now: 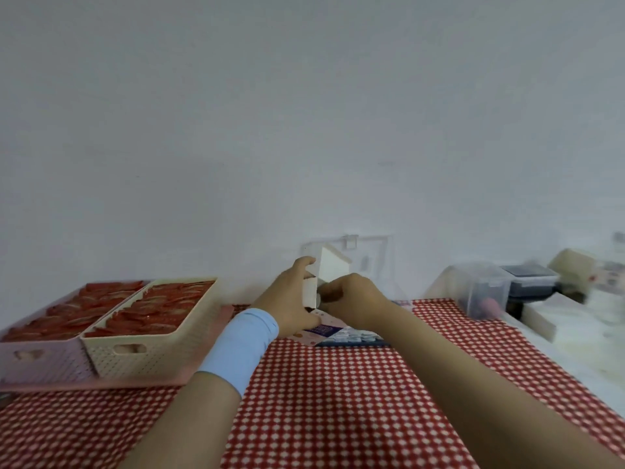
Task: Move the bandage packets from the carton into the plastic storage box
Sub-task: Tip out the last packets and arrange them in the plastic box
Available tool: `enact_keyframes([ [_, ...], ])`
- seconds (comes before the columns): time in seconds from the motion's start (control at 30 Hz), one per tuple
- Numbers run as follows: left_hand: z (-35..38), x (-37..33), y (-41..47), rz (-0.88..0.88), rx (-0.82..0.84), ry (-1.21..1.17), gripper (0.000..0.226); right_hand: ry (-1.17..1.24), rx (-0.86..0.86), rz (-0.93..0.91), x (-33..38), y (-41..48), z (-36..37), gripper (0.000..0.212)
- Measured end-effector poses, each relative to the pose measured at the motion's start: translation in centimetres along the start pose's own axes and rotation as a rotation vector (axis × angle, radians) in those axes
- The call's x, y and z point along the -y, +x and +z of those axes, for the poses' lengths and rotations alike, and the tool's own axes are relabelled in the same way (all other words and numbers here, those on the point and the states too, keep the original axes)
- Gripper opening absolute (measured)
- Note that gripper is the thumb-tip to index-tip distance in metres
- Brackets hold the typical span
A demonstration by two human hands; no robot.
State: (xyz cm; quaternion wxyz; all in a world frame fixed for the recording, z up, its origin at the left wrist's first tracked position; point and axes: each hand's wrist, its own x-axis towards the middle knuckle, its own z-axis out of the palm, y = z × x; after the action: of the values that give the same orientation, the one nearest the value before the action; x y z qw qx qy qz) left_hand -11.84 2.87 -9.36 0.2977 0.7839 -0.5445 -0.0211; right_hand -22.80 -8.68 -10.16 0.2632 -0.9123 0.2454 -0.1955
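A plain pale wall backs a table spread with a red-and-white checked cloth (355,394). Both hands meet at the far middle of it. The left hand (291,299), a light blue band (241,346) on its wrist, grips a white carton (319,275) from the left, fingers wrapped round its side. The right hand (355,299) has its fingers curled at the carton's open end; whether they pinch anything cannot be told. Just below the fingers lies a flat printed pack (341,333). Just beyond them stands a clear plastic box (375,255) against the wall. Well left of the fingers, two baskets (142,346) hold red packets (152,309).
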Motion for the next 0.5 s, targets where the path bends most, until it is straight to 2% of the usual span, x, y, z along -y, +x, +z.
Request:
enact_keyframes([
  [0.1,0.9,-0.9,-0.3,0.031,0.014,0.064,0.095,0.007,0.056,0.043,-0.9,-1.1,-0.1,0.018],
  [0.17,1.5,-1.5,-0.5,0.067,0.011,0.140,0.084,0.071,0.049,0.091,-1.4,-1.7,-0.2,0.012],
  [0.23,1.9,-2.0,-0.5,0.100,0.011,0.207,0.073,0.150,0.029,0.136,-2.0,-2.3,-0.6,0.018],
  [0.3,2.2,-2.3,-0.3,0.128,0.039,0.249,0.070,0.251,0.009,0.176,-2.6,-2.9,-1.3,0.015],
  [0.4,2.5,-3.1,0.0,0.192,0.059,0.295,0.070,0.482,0.073,0.376,-3.2,-3.6,-2.7,0.026],
  [0.5,2.9,-3.8,0.5,0.241,0.081,0.408,0.071,0.505,0.120,0.549,-3.9,-4.3,-3.4,0.024],
])
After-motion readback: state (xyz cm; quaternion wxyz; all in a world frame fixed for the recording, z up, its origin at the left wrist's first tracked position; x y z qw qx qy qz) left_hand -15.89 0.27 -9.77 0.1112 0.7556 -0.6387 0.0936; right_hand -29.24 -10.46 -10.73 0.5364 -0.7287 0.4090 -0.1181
